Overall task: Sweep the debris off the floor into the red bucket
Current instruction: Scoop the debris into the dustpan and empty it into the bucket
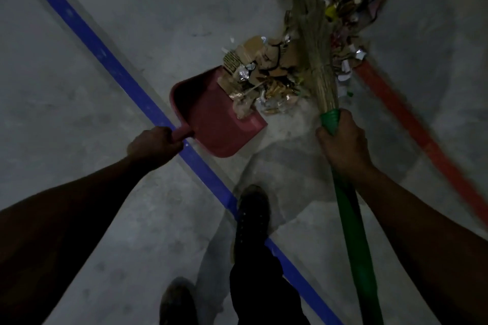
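Observation:
A red dustpan (pixel 211 124) lies on the grey concrete floor, mouth toward the upper right, and my left hand (pixel 153 144) grips its short handle. A pile of debris (pixel 266 74), cardboard scraps, foil and paper bits, sits at the pan's mouth, some of it lying on the pan. My right hand (pixel 343 145) grips the green handle of a straw broom (pixel 317 42). The bristles run up through the debris, with more scraps (pixel 348 16) to their right. No red bucket is in view.
A blue floor line (pixel 111 66) runs diagonally from upper left to lower right under the dustpan handle. A red floor line (pixel 422 134) runs along the right. My two feet in dark shoes (pixel 253 214) stand below the dustpan.

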`<state>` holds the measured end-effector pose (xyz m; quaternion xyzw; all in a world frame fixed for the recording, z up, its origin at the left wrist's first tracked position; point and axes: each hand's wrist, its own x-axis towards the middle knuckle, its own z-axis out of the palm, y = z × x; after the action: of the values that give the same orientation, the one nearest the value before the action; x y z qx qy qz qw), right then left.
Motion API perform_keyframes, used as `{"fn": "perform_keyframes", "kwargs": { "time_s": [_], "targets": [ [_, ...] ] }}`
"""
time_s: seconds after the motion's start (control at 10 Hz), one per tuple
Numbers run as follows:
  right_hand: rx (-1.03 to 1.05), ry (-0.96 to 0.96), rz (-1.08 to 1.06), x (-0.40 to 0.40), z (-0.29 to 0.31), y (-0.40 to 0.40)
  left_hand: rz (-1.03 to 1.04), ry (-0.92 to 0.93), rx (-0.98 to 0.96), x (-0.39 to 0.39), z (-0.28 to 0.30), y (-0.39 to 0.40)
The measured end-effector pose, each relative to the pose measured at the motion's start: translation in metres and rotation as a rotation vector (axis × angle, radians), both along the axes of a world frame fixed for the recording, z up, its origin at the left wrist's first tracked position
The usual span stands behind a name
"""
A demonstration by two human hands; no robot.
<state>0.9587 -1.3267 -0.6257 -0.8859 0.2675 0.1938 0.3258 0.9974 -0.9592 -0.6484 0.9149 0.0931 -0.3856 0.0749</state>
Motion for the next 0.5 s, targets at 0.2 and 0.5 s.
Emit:
{"fn": "perform_keyframes", "kwargs": {
  "time_s": [0.2, 0.5],
  "targets": [
    [-0.122, -0.026, 0.062, 0.042, -0.004, -0.037, -0.183, -0.123, 0.078, 0.011, -0.012, -0.015],
    [-0.126, 0.099, 0.162, 0.031, -0.059, -0.057, -0.34, -0.327, 0.075, 0.009, -0.072, -0.002]
  ]
}}
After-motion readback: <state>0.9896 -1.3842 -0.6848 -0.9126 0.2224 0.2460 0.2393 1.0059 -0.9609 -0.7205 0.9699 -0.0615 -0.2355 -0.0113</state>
